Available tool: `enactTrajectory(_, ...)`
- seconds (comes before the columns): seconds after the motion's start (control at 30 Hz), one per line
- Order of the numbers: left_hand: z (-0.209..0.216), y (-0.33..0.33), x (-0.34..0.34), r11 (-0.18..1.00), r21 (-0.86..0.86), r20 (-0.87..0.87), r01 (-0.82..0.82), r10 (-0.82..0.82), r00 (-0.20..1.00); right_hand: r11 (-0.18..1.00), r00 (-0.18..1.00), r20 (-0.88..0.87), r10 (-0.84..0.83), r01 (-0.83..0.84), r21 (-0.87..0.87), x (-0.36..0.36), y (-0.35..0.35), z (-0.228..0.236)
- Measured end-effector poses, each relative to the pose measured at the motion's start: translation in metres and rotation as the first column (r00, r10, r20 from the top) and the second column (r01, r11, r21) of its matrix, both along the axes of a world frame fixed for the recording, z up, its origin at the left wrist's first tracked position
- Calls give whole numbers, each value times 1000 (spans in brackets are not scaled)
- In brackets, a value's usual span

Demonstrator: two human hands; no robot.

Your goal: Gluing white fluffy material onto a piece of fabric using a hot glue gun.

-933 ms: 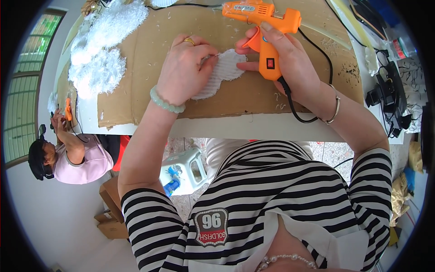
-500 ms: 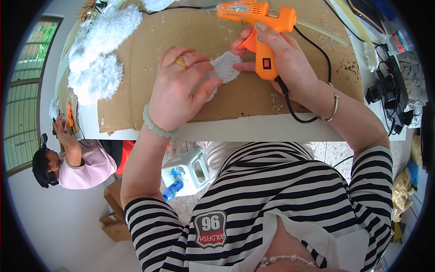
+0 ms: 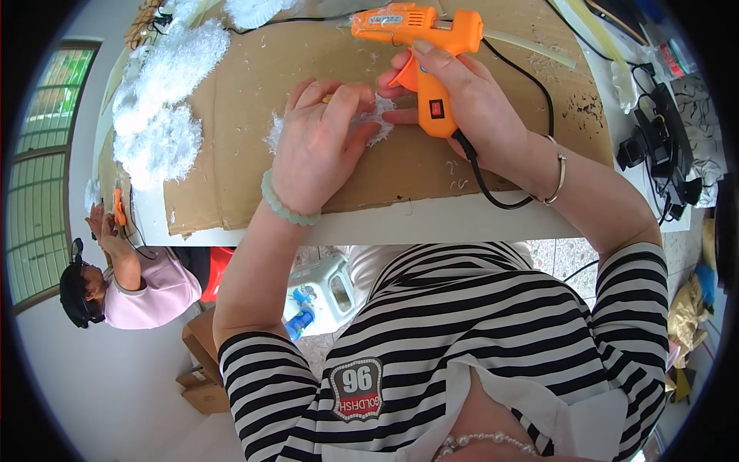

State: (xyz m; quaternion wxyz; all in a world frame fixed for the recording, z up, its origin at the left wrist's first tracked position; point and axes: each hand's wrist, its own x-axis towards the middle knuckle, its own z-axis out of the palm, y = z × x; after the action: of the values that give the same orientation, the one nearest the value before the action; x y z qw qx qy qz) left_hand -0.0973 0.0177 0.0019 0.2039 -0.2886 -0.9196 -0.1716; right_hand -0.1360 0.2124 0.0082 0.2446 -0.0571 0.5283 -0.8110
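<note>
My right hand (image 3: 481, 100) is wrapped round the handle of an orange hot glue gun (image 3: 437, 100), whose nozzle end points left over the cardboard. Its index finger stretches left from the grip to a small white fuzzy fabric piece (image 3: 382, 115). My left hand (image 3: 317, 138) is closed over that piece, thumb and fingertips pinching it. Most of the fabric lies hidden under the left hand; white fringe shows on both sides of it. A black cord (image 3: 496, 196) loops down from the gun's handle, and a clear glue stick (image 3: 531, 48) is behind the gun.
Brown cardboard (image 3: 416, 173) covers the white table (image 3: 462, 225). White fluffy pieces (image 3: 158, 146) are heaped at the left. Black devices and cables (image 3: 658, 142) stand at the right edge. A white stool (image 3: 331, 289) is under the table. Another person (image 3: 146, 285) works at far left.
My left hand has moved slightly right and its fingers have curled in over the white fabric piece. The glue gun and right hand have shifted slightly left.
</note>
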Motion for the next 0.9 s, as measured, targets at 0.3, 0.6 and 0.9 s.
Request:
enactTrajectory(0.3,2,8,22,971,-232,-83,-58,39,996,998,995,-94,-15,9,-68,-7,0,3)
enactTrajectory(0.6,18,4,59,927,-344,-265,-151,58,962,997,977,-211,19,-34,-68,-13,-10,-1)
enactTrajectory(0.9,16,-23,57,852,377,143,-363,333,932,992,967,-228,118,-126,-19,-12,-15,-8)
